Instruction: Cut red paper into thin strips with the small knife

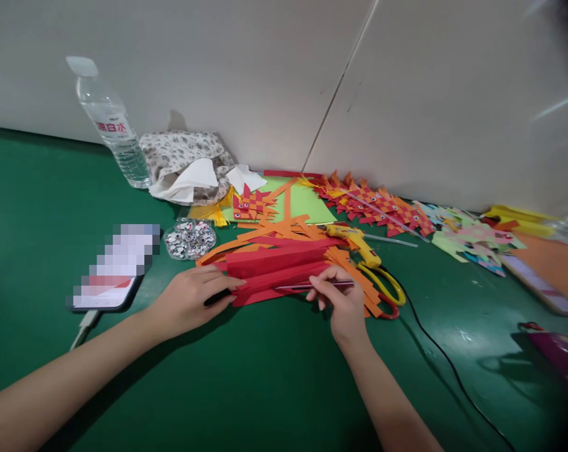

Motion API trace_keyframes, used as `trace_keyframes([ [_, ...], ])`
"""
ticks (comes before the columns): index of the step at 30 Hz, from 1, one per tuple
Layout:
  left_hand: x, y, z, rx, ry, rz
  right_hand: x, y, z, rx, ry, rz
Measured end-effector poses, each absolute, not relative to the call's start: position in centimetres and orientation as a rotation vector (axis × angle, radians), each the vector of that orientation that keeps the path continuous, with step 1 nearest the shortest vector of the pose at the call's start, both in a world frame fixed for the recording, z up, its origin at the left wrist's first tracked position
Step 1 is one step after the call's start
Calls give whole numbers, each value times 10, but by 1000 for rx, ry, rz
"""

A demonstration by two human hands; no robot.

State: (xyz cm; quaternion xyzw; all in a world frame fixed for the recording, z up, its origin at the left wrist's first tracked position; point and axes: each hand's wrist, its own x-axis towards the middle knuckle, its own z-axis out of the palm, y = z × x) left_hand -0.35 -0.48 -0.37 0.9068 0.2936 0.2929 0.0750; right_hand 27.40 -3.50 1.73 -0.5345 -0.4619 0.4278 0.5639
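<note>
A folded sheet of red paper [274, 267], creased lengthwise, lies in front of me over a pile of paper strips. My left hand [194, 295] grips its left end, fingertips on the paper and thumb at the lower edge. In my right hand [335, 295] a slim, dark, pen-like tool [293, 287] is pinched, its thin end pointing left along the lower part of the red paper. Exactly what kind of tool it is, I cannot make out. Orange paper strips [284, 232] stick out behind and to the right of the sheet.
Near my right hand are a yellow glue gun [352, 242] and yellow-red scissors handles [391, 285]; a black cable [446, 355] runs rightward. Googly eyes [191, 240], a phone [118, 267], a water bottle [112, 125] and a tissue pouch [184, 154] stand left. Woven paper fish [378, 204] lie behind.
</note>
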Motion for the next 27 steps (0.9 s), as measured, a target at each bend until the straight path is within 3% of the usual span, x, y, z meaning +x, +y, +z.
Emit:
trace_keyframes([
  [14,-1,-4,0,2716,895,874,248,-40,23,-1322,-1252,1261],
  [27,-1,-5,3,2729,915,818,298,-27,23,-1321,-1087,915],
])
